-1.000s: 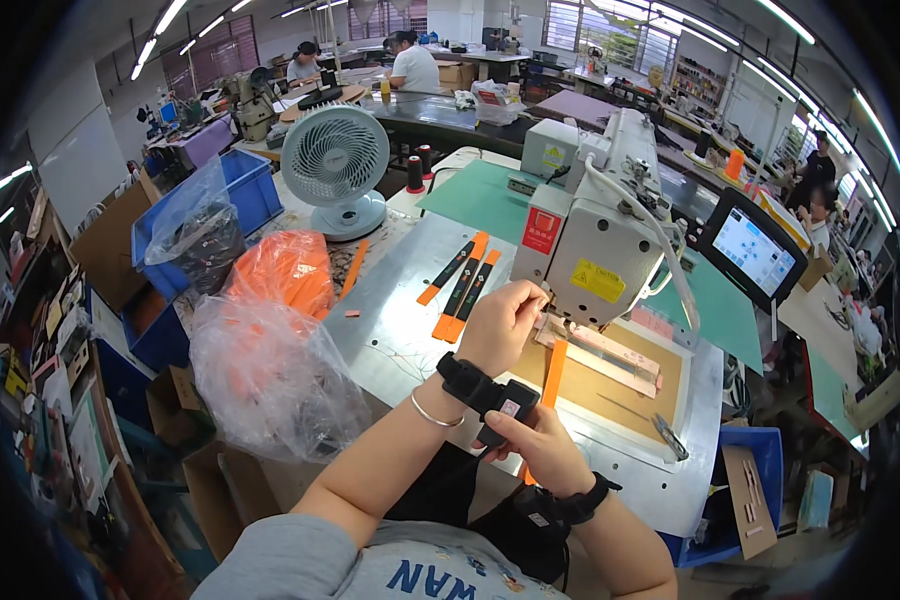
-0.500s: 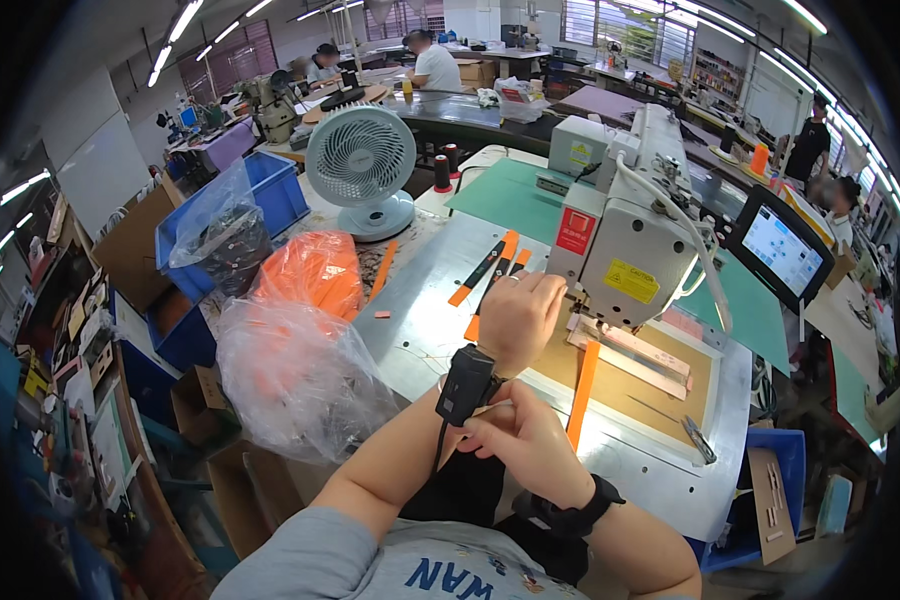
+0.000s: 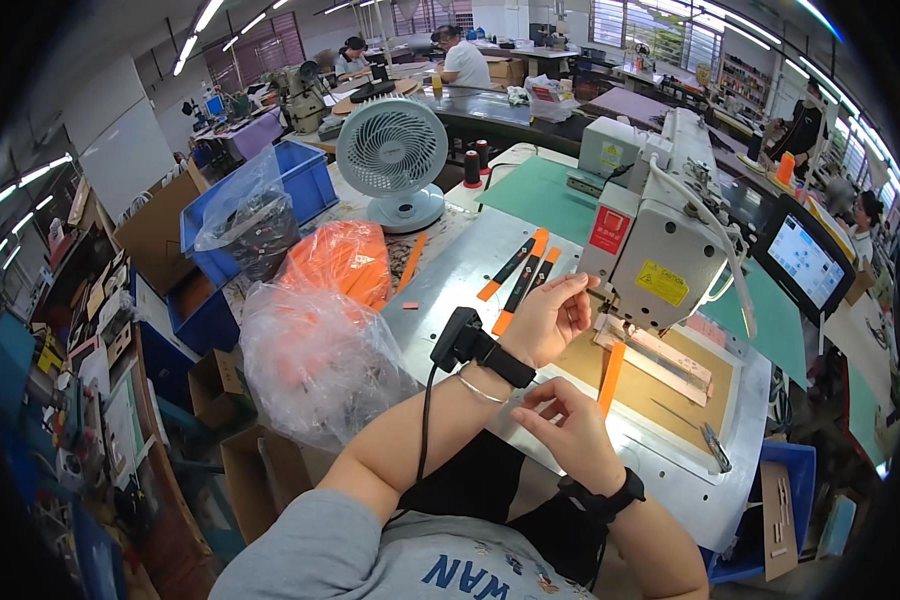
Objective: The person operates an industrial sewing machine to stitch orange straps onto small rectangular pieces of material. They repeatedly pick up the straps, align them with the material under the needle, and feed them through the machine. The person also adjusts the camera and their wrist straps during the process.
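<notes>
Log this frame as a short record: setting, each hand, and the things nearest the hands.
Setting: sewing machine on a metal table in a workshop
Left hand: raised near the machine, fingers loosely curled, holds nothing visible
Right hand: over the table's near edge, fingers pinched; contents too small to tell
Nearest: orange strip lying on the brown template board
Also: black-and-orange strips, clear plastic bag, desk fan

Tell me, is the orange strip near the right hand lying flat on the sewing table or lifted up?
Flat: the orange strip lies full-length on the tan board, touched by neither hand.
</notes>
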`<action>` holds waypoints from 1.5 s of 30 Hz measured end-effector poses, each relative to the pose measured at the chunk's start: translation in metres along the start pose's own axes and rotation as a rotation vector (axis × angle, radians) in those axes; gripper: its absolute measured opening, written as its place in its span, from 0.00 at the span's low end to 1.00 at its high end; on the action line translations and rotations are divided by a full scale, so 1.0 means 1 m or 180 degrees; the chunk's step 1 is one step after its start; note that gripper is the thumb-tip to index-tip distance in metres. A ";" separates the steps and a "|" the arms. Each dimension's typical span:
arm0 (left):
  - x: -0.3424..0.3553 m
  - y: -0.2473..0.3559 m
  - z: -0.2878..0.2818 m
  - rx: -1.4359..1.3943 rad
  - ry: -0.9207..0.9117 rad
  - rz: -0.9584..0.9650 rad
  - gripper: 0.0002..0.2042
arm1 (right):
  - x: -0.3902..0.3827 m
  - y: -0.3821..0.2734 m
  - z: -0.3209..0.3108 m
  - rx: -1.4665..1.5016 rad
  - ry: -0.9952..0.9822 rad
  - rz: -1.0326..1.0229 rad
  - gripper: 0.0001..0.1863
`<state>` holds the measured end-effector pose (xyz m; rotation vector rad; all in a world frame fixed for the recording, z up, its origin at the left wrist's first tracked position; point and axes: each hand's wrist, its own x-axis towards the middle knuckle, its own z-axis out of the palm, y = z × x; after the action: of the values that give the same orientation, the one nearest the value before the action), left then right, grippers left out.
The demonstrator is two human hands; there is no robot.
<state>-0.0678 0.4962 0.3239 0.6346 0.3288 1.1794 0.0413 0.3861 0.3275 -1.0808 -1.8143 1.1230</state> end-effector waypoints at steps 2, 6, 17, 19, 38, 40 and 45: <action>-0.001 -0.001 0.004 -0.0127 0.0060 -0.0023 0.09 | 0.003 0.003 0.003 0.0273 0.0011 0.0199 0.16; -0.003 -0.002 0.020 0.0551 0.0051 0.0213 0.09 | 0.006 0.011 0.001 0.0660 0.0036 0.0442 0.20; 0.003 0.025 0.024 0.7395 -0.0058 0.3592 0.04 | 0.003 -0.034 0.003 0.1918 0.0112 0.0741 0.36; 0.006 0.023 0.019 0.6875 0.0086 0.3674 0.02 | 0.005 -0.030 0.005 0.1959 0.0194 0.0664 0.31; -0.023 0.025 0.023 -0.0648 -0.0722 -0.0264 0.08 | 0.000 0.004 -0.009 0.1565 -0.0275 0.0505 0.24; -0.029 0.029 0.036 -0.0626 -0.0779 -0.0229 0.08 | 0.000 0.005 -0.009 0.1439 -0.0333 0.0413 0.25; -0.030 0.029 0.039 0.2007 -0.0281 0.0824 0.08 | 0.007 -0.003 -0.003 0.1195 -0.0412 0.0377 0.24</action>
<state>-0.0791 0.4637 0.3704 1.3052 0.5636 1.2905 0.0411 0.3926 0.3321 -0.9169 -1.5635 1.5623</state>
